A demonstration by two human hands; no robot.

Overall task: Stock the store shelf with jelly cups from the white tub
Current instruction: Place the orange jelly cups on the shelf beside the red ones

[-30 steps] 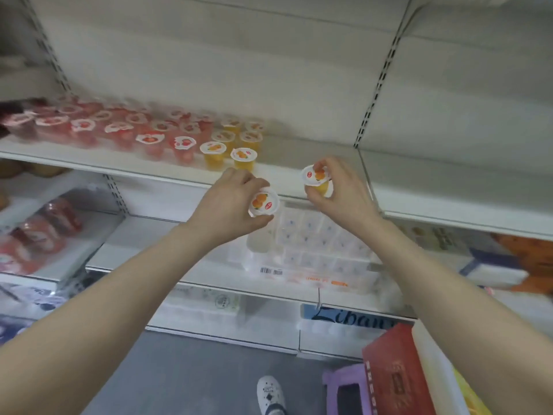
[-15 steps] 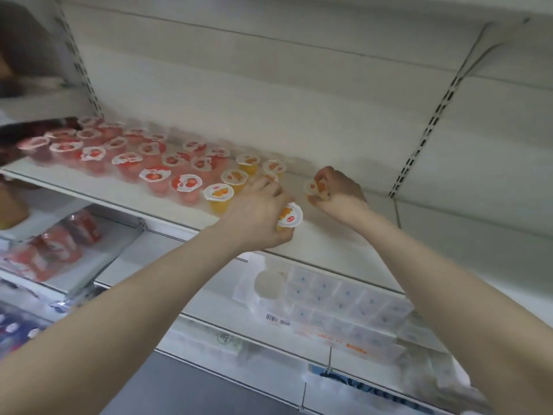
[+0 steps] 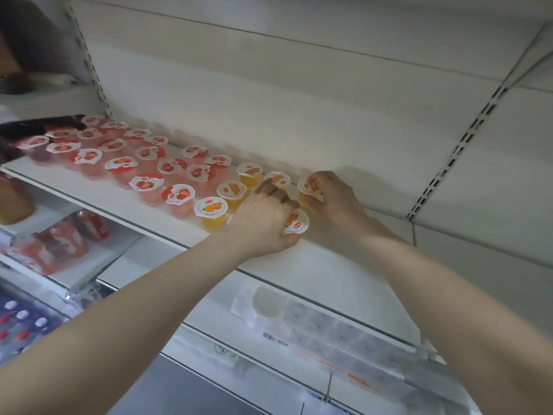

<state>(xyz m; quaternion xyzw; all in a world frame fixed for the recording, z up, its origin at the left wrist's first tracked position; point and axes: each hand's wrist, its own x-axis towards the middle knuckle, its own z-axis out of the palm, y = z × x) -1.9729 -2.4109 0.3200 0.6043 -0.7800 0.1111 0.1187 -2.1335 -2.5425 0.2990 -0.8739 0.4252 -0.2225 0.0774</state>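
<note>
Since the last look I've brought both hands deeper onto the white shelf [image 3: 125, 202]. My left hand [image 3: 263, 223] grips an orange jelly cup [image 3: 296, 222] near the front edge; at its 1 o'clock my right hand [image 3: 335, 199] pinches another orange cup [image 3: 309, 187]. Red cups [image 3: 146, 182] fill the shelf toward 9 o'clock.

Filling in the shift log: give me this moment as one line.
left hand: grips orange jelly cup | right hand: grips second orange cup | both at shelf, beside orange row
</note>
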